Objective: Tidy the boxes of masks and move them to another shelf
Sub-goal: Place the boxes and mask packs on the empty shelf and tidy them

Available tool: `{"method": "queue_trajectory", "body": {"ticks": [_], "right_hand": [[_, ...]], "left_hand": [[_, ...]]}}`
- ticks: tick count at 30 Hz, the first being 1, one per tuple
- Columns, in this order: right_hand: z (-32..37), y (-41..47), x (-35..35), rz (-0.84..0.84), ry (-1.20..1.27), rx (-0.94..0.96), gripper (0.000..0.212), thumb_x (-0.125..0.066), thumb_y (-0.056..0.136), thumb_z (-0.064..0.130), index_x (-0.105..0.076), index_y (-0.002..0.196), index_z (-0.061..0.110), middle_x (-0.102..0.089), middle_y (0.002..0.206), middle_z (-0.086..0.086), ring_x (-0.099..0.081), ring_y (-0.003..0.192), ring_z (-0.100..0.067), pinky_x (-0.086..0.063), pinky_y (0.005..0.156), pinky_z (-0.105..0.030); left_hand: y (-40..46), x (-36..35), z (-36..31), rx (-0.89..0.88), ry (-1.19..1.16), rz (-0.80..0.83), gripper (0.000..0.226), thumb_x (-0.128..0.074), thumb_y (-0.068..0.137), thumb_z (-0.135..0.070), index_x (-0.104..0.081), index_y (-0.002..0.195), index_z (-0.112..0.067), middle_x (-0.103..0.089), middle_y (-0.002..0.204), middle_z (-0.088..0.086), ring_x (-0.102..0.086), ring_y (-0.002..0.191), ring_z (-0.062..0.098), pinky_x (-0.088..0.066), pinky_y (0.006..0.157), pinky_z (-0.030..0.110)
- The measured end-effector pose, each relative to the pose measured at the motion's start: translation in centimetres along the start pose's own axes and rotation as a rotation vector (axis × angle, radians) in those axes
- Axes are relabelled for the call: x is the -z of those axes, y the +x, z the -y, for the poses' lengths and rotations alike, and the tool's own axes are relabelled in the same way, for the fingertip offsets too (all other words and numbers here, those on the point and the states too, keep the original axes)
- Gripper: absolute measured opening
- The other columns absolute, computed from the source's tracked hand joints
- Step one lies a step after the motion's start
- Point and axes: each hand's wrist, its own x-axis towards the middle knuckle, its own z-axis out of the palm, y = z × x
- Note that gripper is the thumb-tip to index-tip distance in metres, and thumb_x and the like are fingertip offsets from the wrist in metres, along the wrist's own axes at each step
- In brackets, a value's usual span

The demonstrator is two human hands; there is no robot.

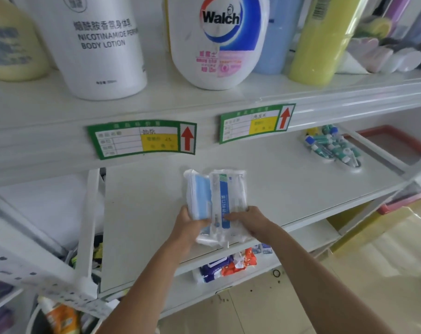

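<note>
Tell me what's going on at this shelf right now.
A person is handling packs of masks on the white middle shelf. The left hand grips the pack showing blue masks, and the right hand presses on the pack with the blue stripe beside it. Both packs sit near the shelf's front edge. A dish of small tubes lies farther right, and big bottles stand on the shelf above.
</note>
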Motion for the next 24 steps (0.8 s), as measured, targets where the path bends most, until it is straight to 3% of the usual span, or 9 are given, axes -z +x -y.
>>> {"method": "queue_trajectory", "body": {"ticks": [4,8,12,16,21,24], "right_hand": [[-0.5,-1.9,2.1,-0.062,0.055,0.056,0.051,-0.087,0.072,0.016,-0.064,0.117,0.009,-0.077,0.108,-0.011,-0.076,0.093,-0.031,-0.062,0.083,-0.052],[-1.2,-4.8,3.7,-0.152,0.091,0.069,0.043,-0.084,0.077,0.019,-0.062,0.113,0.015,-0.078,0.103,-0.007,-0.077,0.087,-0.026,-0.064,0.075,-0.045],[-3.0,-8.2,5.0,-0.269,0.213,0.087,0.048,-0.082,0.077,0.012,-0.062,0.120,0.002,-0.077,0.108,-0.015,-0.075,0.095,-0.034,-0.060,0.086,-0.054],[-5.8,-12.5,6.2,-0.452,0.410,0.131,0.054,-0.085,0.075,0.008,-0.060,0.123,0.000,-0.075,0.111,-0.018,-0.074,0.098,-0.036,-0.059,0.087,-0.057],[-9.9,-19.4,7.4,-0.695,0.513,0.178,0.055,-0.085,0.075,0.008,-0.060,0.123,0.004,-0.075,0.112,-0.017,-0.074,0.098,-0.035,-0.060,0.085,-0.054],[-12.7,-24.7,7.6,-0.847,0.556,0.192,0.055,-0.086,0.074,0.008,-0.060,0.123,0.004,-0.074,0.112,-0.018,-0.074,0.099,-0.036,-0.060,0.086,-0.055]], "left_hand": [[0.5,0.2,-0.4,0.024,-0.062,0.048,0.055,-0.077,0.081,0.002,-0.051,0.125,-0.018,-0.066,0.119,0.013,-0.068,0.105,0.032,-0.061,0.087,0.053],[1.1,-0.8,-1.4,-0.024,-0.004,0.161,0.049,-0.084,0.078,-0.010,-0.060,0.118,-0.022,-0.074,0.110,0.009,-0.074,0.097,0.028,-0.064,0.080,0.051],[1.4,-2.7,-2.3,-0.066,0.017,0.342,0.059,-0.095,0.064,-0.018,-0.066,0.115,-0.018,-0.080,0.098,0.006,-0.078,0.088,0.026,-0.063,0.068,0.038],[1.2,-5.4,-2.0,-0.054,0.073,0.567,0.070,-0.098,0.055,-0.029,-0.067,0.117,-0.018,-0.079,0.104,0.010,-0.077,0.091,0.032,-0.064,0.073,0.045],[-1.5,-11.2,-0.8,-0.001,0.121,0.829,0.060,-0.093,0.065,-0.022,-0.066,0.119,-0.017,-0.079,0.104,0.009,-0.077,0.090,0.031,-0.064,0.068,0.043],[-4.6,-15.1,0.3,0.020,0.156,0.974,0.063,-0.093,0.065,-0.021,-0.066,0.121,-0.016,-0.078,0.107,0.010,-0.076,0.094,0.035,-0.064,0.074,0.053]]}}
